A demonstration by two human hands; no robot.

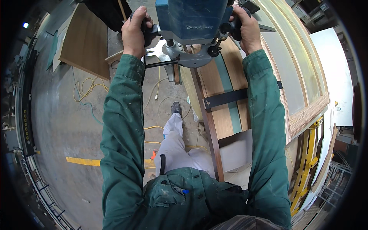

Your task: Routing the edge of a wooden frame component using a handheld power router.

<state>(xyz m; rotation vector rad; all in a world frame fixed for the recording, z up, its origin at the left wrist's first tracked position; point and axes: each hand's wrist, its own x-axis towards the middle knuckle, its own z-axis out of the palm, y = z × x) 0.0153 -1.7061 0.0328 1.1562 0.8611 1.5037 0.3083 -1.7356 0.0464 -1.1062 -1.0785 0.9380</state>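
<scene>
My left hand (134,36) is wrapped round the left black handle of a plunge router (193,21), its thumb lying along the top. My right hand (249,30) grips the matching handle on the other side. The router has a blue motor body and a silver base (191,60), set over the edge of a wooden panel (220,124). Down the panel's length runs a green stripe (234,117). A dark flat bar (226,98) lies across it, passing under my right forearm. The router's bit is hidden.
A large framed panel (281,53) lies to the right, with a yellow metal rack (306,165) below it. Brown boards (86,42) lean at the far left. Yellow cable (92,90) and thin hose loop over the concrete floor (65,122) near my foot (176,108).
</scene>
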